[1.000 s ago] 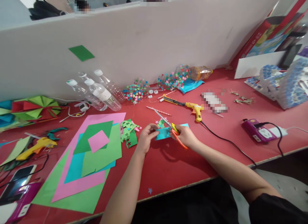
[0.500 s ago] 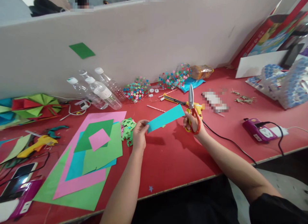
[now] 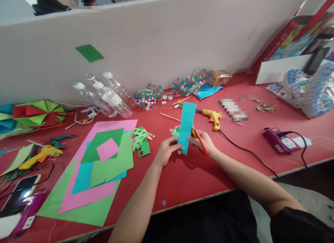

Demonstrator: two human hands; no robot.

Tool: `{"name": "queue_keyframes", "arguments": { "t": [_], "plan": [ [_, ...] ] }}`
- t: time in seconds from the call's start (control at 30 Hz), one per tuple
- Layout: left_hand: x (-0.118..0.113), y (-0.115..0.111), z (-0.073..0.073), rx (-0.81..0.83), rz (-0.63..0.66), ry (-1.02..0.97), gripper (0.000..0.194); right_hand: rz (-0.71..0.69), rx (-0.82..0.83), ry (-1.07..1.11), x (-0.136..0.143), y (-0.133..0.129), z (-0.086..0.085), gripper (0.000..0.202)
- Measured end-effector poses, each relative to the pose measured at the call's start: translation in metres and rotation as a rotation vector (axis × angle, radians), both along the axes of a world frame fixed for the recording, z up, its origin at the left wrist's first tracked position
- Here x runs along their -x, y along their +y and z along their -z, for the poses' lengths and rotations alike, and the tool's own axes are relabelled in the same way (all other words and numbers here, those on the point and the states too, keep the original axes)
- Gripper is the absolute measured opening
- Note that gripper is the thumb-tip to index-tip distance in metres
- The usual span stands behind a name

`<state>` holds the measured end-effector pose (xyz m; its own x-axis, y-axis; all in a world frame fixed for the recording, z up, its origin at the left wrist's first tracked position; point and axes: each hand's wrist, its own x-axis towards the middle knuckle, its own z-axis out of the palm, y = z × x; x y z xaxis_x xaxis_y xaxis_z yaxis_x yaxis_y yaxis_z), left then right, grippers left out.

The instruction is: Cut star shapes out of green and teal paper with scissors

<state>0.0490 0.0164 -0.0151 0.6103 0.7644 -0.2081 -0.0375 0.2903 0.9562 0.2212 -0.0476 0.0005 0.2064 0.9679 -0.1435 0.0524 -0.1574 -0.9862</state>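
Above the near middle of the smooth red table [image 3: 146, 187], a flat oblong of blue paper [image 3: 187, 126] stands nearly upright, pinched near its lower end between the left hand's [image 3: 167, 150] thumb and fingers. The right hand [image 3: 203, 143] has its fingertips at the paper's right edge and holds scissors [image 3: 199, 142] with orange-red handles (the blades are mostly hidden behind the paper). To the left lie overlapping matte sheets [image 3: 112, 166] in green, pink and blue, beside scraps [image 3: 141, 140] punched with star-shaped holes. Farther off, clear ribbed bottles [image 3: 112, 98] lean near the pale partition [image 3: 156, 44]; one wears a whitish label, its print too small to read.
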Motion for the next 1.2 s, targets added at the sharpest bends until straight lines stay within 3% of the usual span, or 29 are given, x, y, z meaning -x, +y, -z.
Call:
{"name": "queue_keyframes", "arguments": {
  "t": [0.1, 0.27, 0.4, 0.67, 0.97, 1.07, 1.2],
  "plan": [
    [-0.003, -0.004, -0.002, 0.102, -0.034, -0.054, 0.026, -0.034, 0.013, -0.052, 0.003, -0.003, 0.0, 0.03],
    [-0.001, 0.002, 0.005, 0.072, -0.211, -0.095, 0.025, -0.089, 0.036, -0.116, 0.003, -0.001, 0.004, 0.024],
    [-0.003, 0.0, 0.006, 0.131, -0.145, -0.06, 0.025, -0.093, 0.046, -0.133, 0.005, 0.001, 0.006, 0.021],
    [0.001, -0.002, -0.005, 0.262, -0.084, -0.085, 0.024, -0.194, 0.097, -0.041, 0.0, -0.004, -0.006, 0.017],
    [0.01, -0.001, 0.003, 0.199, 0.018, -0.021, 0.032, -0.173, 0.09, 0.005, -0.003, -0.004, -0.012, 0.019],
    [0.01, -0.002, 0.004, 0.094, 0.104, 0.099, 0.036, -0.17, 0.093, 0.01, -0.004, -0.003, -0.009, 0.018],
    [0.009, -0.004, 0.004, -0.054, 0.122, 0.301, 0.039, -0.168, 0.09, -0.004, -0.005, -0.002, -0.005, 0.014]
  ]
}}
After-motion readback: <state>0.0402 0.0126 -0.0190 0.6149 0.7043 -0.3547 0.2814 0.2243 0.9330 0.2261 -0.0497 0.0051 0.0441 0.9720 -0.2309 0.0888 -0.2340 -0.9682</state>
